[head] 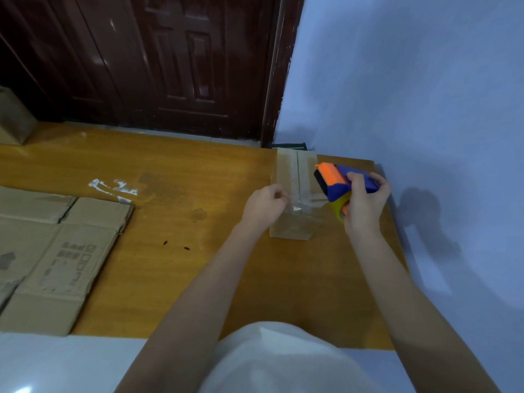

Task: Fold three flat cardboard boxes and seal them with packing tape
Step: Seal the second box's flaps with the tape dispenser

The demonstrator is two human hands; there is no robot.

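A small folded cardboard box stands on the wooden table near the right wall, its top flaps closed along a centre seam. My right hand grips a blue and orange tape dispenser just right of the box's top. A strip of clear tape runs from the dispenser leftwards across the near end of the box top. My left hand pinches the free end of that strip at the box's left edge. Flat cardboard boxes lie stacked at the table's left.
Crumpled scraps of clear tape lie on the table beyond the flat cardboard. Another brown box sits at the far left edge. A dark wooden door stands behind the table and a pale wall runs along its right side.
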